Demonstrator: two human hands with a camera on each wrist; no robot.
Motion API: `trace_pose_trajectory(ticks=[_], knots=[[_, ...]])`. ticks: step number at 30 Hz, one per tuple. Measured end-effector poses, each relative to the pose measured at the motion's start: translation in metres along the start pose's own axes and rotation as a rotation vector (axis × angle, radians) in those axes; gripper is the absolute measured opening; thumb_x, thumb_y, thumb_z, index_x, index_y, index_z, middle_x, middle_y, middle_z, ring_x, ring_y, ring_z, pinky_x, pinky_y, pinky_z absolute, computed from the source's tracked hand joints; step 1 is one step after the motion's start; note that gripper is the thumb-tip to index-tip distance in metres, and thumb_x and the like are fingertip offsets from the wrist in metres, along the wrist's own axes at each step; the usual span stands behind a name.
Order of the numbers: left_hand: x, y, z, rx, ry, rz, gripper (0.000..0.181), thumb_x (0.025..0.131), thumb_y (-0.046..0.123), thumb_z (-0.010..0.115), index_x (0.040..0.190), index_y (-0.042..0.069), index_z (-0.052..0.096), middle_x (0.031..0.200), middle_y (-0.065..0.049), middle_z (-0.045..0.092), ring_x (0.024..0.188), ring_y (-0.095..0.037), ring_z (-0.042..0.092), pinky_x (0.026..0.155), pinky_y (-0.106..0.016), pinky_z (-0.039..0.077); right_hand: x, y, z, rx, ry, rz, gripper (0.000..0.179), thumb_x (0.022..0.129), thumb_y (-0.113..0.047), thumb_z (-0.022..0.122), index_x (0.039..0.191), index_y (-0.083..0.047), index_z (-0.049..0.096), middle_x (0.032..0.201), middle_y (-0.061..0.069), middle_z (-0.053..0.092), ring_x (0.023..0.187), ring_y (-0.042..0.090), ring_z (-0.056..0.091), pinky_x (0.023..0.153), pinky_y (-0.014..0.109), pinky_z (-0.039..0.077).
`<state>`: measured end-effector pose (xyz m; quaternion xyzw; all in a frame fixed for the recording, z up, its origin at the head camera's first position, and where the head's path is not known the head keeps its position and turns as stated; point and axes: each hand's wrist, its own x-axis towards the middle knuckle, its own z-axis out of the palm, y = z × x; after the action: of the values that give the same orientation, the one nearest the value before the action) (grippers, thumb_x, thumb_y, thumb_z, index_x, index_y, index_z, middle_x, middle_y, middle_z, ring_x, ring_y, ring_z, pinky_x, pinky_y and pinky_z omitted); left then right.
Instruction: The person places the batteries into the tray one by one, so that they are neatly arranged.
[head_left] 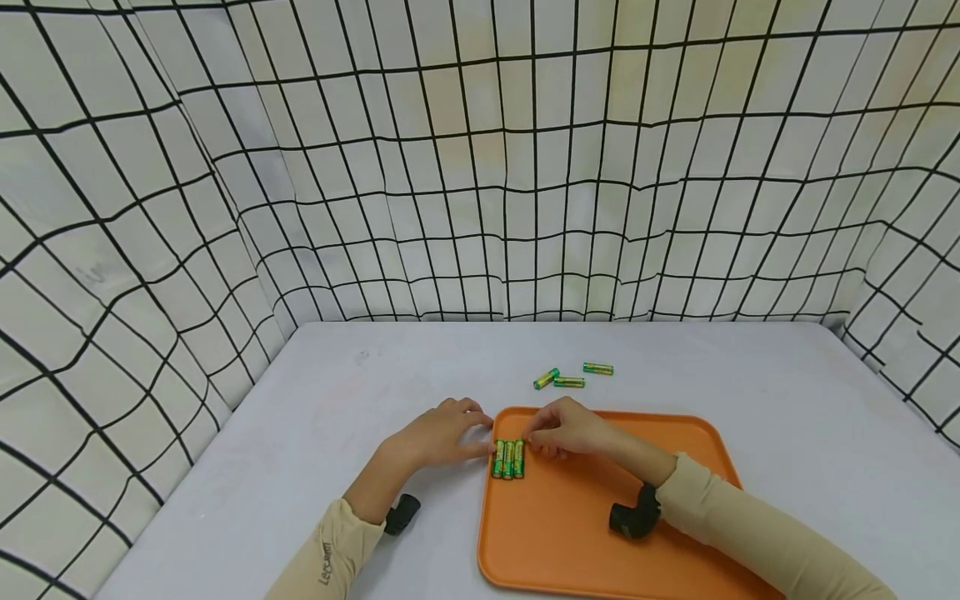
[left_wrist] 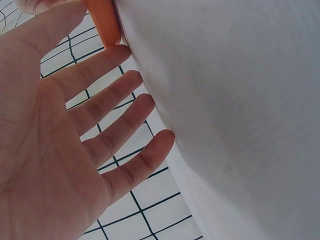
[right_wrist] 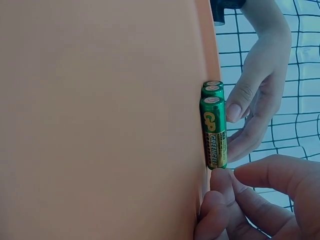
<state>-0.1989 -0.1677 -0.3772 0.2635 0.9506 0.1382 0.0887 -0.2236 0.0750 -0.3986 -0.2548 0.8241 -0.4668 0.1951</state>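
Three green AA-size batteries (head_left: 508,459) lie side by side in the left part of the orange tray (head_left: 555,525). My left hand (head_left: 442,433) is at the tray's left edge, thumb near the batteries and fingers spread. In the left wrist view those fingers (left_wrist: 112,107) are extended, their tips by the white table surface. My right hand (head_left: 570,427) is over the tray, at the far end of the row. In the right wrist view, a fingertip of it touches the end of the nearest battery (right_wrist: 214,132); the thumb stands slightly off, and the other fingers are bent.
Behind the tray, three more green batteries lie loose on the white table (head_left: 360,367), among them a slanted battery (head_left: 547,378) and a separate battery (head_left: 597,368). Black grid-patterned white walls (head_left: 465,200) enclose the table. Each wrist carries a black device (head_left: 636,512).
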Motion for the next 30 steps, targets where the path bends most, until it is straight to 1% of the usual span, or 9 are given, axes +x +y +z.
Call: trace_pose_trajectory(ticks=[7,13,18,21,26,30], knots=[[0.0,-0.002,0.001,0.005,0.009,0.01,0.043,0.093,0.042,0.065,0.125,0.014,0.065,0.128,-0.007,0.056,0.118,-0.028,0.051,0.099,-0.047,0.044,0.0,0.0,-0.002,0.014,0.005,0.011,0.016,0.093,-0.01,0.064,0.099,0.003,0.072,0.074,0.004,0.067,0.057,0.011,0.055,0.052,0.024,0.049],[0.001,-0.004,0.002,-0.002,0.006,0.007,0.043,0.092,0.043,0.065,0.125,0.014,0.065,0.128,-0.006,0.056,0.117,-0.028,0.051,0.1,-0.048,0.043,0.001,0.004,-0.007,0.034,0.034,0.03,0.018,0.093,-0.011,0.063,0.101,0.003,0.071,0.078,0.007,0.069,0.058,0.013,0.058,0.053,0.027,0.051],[0.001,-0.004,0.003,0.002,0.0,0.0,0.044,0.092,0.043,0.065,0.126,0.015,0.065,0.129,-0.007,0.055,0.119,-0.028,0.05,0.101,-0.048,0.043,0.001,0.006,-0.014,0.04,0.055,0.051,0.018,0.093,-0.011,0.063,0.102,0.003,0.071,0.078,0.007,0.07,0.057,0.014,0.059,0.055,0.029,0.052],[0.0,-0.004,0.003,0.006,0.0,-0.004,0.044,0.092,0.042,0.065,0.126,0.014,0.065,0.129,-0.007,0.056,0.119,-0.029,0.05,0.101,-0.049,0.042,0.002,0.005,-0.018,0.027,0.065,0.046,0.018,0.094,-0.011,0.063,0.102,0.002,0.072,0.078,0.008,0.07,0.056,0.014,0.059,0.055,0.03,0.053],[0.0,-0.003,0.001,0.012,0.004,-0.006,0.044,0.092,0.042,0.065,0.125,0.014,0.065,0.128,-0.007,0.056,0.119,-0.029,0.05,0.101,-0.048,0.043,0.002,0.002,-0.026,0.007,0.089,0.025,0.018,0.095,-0.01,0.061,0.101,0.002,0.072,0.083,0.01,0.071,0.056,0.016,0.061,0.055,0.032,0.054],[0.0,-0.003,0.001,0.002,0.005,-0.004,0.044,0.092,0.042,0.066,0.125,0.014,0.065,0.129,-0.007,0.056,0.119,-0.029,0.051,0.101,-0.048,0.043,0.003,0.002,-0.031,0.004,0.111,0.038,0.018,0.095,-0.011,0.061,0.101,0.002,0.072,0.083,0.01,0.069,0.055,0.017,0.06,0.054,0.031,0.053]])
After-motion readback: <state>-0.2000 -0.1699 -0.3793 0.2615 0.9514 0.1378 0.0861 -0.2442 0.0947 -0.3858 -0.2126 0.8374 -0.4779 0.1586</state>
